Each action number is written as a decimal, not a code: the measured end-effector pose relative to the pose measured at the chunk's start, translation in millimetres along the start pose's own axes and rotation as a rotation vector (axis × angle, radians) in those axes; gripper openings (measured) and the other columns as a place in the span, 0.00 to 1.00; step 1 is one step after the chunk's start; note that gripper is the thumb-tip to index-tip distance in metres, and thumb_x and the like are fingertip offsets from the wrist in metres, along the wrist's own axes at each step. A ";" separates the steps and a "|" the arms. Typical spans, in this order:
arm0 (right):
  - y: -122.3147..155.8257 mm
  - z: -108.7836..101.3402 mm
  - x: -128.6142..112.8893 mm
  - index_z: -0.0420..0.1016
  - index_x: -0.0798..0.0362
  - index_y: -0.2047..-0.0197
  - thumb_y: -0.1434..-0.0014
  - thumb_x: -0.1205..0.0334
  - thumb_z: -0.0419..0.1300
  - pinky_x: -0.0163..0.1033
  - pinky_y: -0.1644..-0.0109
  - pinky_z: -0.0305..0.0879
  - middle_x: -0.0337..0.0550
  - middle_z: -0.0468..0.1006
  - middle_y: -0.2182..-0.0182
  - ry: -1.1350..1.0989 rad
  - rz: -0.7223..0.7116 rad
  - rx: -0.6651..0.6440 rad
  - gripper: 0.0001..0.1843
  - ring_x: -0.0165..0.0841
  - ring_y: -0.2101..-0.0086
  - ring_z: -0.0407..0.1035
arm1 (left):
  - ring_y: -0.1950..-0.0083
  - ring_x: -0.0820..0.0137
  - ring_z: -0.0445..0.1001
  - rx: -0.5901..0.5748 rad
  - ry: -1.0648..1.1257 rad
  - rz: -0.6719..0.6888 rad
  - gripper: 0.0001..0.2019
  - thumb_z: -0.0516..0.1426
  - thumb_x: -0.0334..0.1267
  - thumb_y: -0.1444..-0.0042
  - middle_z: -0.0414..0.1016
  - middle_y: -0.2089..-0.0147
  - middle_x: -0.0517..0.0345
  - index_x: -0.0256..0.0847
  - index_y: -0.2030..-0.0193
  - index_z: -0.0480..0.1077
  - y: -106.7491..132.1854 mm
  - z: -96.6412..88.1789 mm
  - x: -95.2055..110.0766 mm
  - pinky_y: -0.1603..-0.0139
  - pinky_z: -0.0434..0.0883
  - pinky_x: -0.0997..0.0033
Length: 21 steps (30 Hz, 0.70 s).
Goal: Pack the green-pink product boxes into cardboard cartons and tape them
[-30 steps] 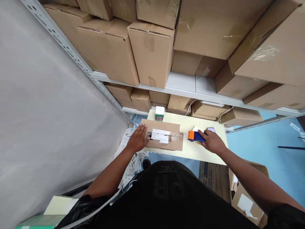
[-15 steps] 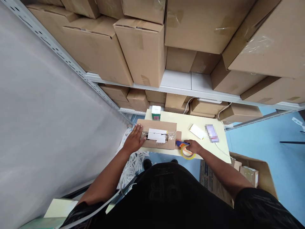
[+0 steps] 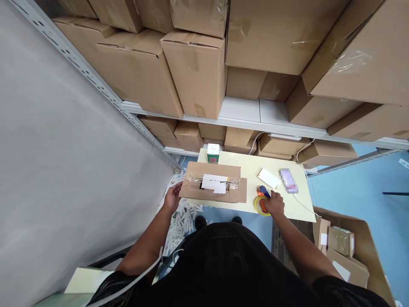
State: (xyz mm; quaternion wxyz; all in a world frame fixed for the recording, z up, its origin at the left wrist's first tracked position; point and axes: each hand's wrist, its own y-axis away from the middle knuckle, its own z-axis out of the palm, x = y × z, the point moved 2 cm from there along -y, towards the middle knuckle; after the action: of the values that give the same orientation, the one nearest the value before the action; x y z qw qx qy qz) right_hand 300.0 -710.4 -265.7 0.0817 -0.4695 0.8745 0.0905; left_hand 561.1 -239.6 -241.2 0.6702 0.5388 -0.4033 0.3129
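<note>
A flat cardboard parcel (image 3: 213, 187) with a white label and clear tape lies on the pale yellow table (image 3: 249, 168). My left hand (image 3: 172, 198) grips the parcel's near left corner, fingers curled under its edge. My right hand (image 3: 274, 204) is closed on an orange and blue tape dispenser (image 3: 261, 201) with a yellowish tape roll, held at the table's front edge to the right of the parcel.
A small green and white box (image 3: 213, 152) stands at the table's back left. A white card (image 3: 268, 178) and a phone (image 3: 288, 180) lie at the right. Shelves of cardboard boxes (image 3: 198, 72) rise behind. Paper strips (image 3: 183, 213) litter the floor; an open carton (image 3: 345, 251) sits lower right.
My right hand carried the tape dispenser from the parcel's right end away to the right along the front edge. My left hand slid from the parcel's top to its near left corner.
</note>
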 end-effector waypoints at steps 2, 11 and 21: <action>13.0 1.8 -22.8 0.70 0.59 0.35 0.41 0.61 0.55 0.50 0.48 0.71 0.63 0.76 0.44 -0.127 -0.044 0.018 0.31 0.48 0.45 0.73 | 0.38 0.54 0.77 -0.047 -0.043 -0.010 0.33 0.48 0.48 0.46 0.79 0.39 0.45 0.37 0.37 0.71 8.2 -10.0 -12.9 0.41 0.76 0.50; 45.9 27.5 -151.6 0.67 0.47 0.33 0.49 0.61 0.58 0.50 0.41 0.71 0.46 0.80 0.47 -0.828 0.005 -0.329 0.38 0.42 0.51 0.76 | 0.33 0.50 0.71 -0.238 -0.132 0.032 0.40 0.61 0.39 0.55 0.77 0.37 0.45 0.40 0.30 0.66 32.1 -5.5 -42.1 0.32 0.66 0.47; 74.3 -36.3 -161.4 0.72 0.50 0.54 0.43 0.57 0.57 0.45 0.53 0.71 0.44 0.75 0.57 -0.807 0.015 -0.023 0.15 0.39 0.59 0.71 | 0.42 0.55 0.75 -0.246 -0.299 0.290 0.31 0.62 0.50 0.43 0.74 0.40 0.45 0.41 0.35 0.67 61.8 -14.6 -14.4 0.41 0.73 0.52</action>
State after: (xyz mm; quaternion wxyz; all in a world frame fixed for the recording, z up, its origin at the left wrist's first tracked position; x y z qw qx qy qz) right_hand 323.9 -548.4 -187.6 0.4127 -0.3908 0.7745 0.2777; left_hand 504.4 -211.3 -226.2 0.6115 0.4299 -0.6064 0.2713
